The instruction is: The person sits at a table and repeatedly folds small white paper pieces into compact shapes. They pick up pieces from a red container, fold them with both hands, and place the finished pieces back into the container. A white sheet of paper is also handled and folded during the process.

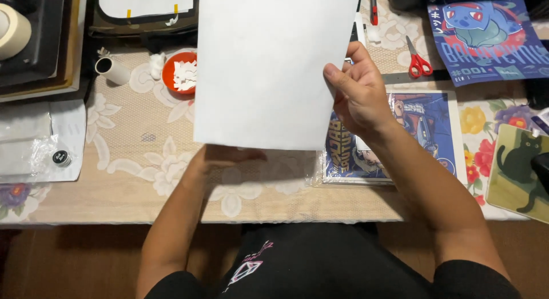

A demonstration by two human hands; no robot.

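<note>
right hand (357, 90) pinching my white sheet of paper (269, 64) at its right edge, left hand (220, 159) beneath sheet, fingers hidden, grip unclear, art print (423, 122) just beside, lace tablecloth (131, 156) below

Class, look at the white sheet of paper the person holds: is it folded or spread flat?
Spread flat. The white sheet shows one smooth face with no crease, its right edge pinched by the right hand.
</note>
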